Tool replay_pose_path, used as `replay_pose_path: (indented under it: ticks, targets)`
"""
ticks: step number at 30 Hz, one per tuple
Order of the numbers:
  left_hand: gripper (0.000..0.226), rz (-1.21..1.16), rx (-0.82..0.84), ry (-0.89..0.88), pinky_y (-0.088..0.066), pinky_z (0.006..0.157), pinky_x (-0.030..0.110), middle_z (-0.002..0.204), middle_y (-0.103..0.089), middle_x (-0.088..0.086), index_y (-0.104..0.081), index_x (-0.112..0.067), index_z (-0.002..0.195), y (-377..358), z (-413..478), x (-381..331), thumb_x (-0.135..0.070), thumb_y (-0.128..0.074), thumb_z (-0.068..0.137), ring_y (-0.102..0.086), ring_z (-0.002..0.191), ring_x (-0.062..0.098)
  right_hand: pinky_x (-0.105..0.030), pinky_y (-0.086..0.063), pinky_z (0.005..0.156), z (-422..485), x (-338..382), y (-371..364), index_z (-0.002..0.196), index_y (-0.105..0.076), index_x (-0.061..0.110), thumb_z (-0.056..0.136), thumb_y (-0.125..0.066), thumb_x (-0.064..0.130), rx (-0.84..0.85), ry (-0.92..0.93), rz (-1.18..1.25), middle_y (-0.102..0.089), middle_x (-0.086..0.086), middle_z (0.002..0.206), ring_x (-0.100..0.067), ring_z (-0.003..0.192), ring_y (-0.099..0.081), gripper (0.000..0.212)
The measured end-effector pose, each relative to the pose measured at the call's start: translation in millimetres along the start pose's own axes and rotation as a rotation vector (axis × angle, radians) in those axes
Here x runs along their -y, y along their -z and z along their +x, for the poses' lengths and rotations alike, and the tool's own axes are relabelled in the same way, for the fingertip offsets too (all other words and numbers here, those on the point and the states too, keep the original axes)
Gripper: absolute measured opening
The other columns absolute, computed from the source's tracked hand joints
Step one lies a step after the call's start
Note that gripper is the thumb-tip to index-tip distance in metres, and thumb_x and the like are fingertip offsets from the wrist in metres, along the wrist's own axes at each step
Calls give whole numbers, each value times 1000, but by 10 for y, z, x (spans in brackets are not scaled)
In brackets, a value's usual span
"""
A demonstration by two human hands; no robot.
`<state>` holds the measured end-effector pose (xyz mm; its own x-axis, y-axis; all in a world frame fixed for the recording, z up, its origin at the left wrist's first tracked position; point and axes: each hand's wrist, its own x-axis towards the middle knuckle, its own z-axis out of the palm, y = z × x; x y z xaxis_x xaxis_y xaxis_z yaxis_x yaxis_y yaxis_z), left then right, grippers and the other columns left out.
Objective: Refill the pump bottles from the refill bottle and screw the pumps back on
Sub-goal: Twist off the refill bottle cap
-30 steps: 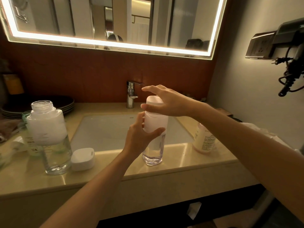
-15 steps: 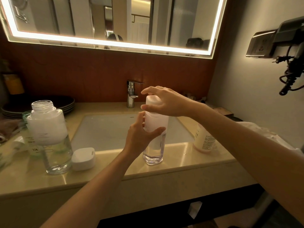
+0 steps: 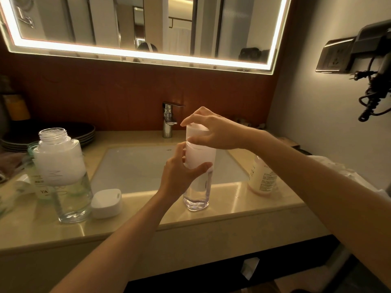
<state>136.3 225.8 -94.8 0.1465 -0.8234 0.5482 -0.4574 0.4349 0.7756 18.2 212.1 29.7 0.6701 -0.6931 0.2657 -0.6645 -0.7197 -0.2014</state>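
Only the right hand (image 3: pixel 213 132) has turned a little on the white pump (image 3: pixel 194 134), and its grip pinches this pump. The left hand (image 3: pixel 179 176) holds the bottle (image 3: pixel 196 195) at its frosted middle; it stands on the desk (image 3: pixel 243 206) before the sink (image 3: pixel 137 166). Its clear base looks like glass, probably slippery and fragile, so hold firmly.

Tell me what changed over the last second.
The right hand has shifted slightly on the white pump cap, its fingers dropping a little lower round it. The left hand still grips the clear frosted bottle, standing on the beige counter. The open large bottle and loose white cap have not moved.
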Motion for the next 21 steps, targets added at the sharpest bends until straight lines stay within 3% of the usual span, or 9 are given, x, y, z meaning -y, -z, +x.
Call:
replay_pose_path:
  ticks: [3,7,10,14,18,21]
  targets:
    - [78,-9,2,-6,-53,80,27,124,-56,4,-38,-16,129,9,-9,-11,-50,-69,66,-58,102,18,-22,-34,95,-11,28,69,136,-37,29,87,-60,33,56,53,39,-33,-1,143,-9,116,-36,54]
    - [79,-15,11,1,-51,80,26,125,-56,4,-36,-17,130,12,-10,-19,-49,-69,66,-58,106,20,-32,-39,98,23,35,87,142,-26,31,84,-53,53,79,-57,-47,-26,-3,148,-23,128,-37,68]
    - [78,-6,11,8,-53,80,29,124,-56,6,-38,-15,127,16,-6,-13,-51,-68,65,-59,106,23,-32,-45,90,42,27,20,139,-32,29,81,-46,65,27,-143,-155,-33,-6,139,-24,117,-45,70]
    - [78,-2,12,3,-54,80,30,123,-56,6,-39,-14,126,17,-11,-12,-52,-68,64,-59,104,23,-25,-42,84,40,20,-11,134,-39,27,86,-48,57,8,-100,-120,-40,-6,131,-14,102,-42,57]
    - [80,-9,15,5,-53,80,30,125,-56,5,-38,-16,129,13,-11,-16,-52,-68,64,-59,105,21,-23,-36,89,23,33,57,138,-36,28,91,-54,36,94,-41,71,-39,-3,136,-15,113,-42,51]
    - [79,-12,7,6,-51,80,25,125,-56,4,-38,-16,128,12,-10,-14,-53,-67,64,-59,106,21,-36,-36,102,23,52,58,142,-27,32,87,-51,49,59,-43,39,-29,-1,149,-22,130,-35,63]
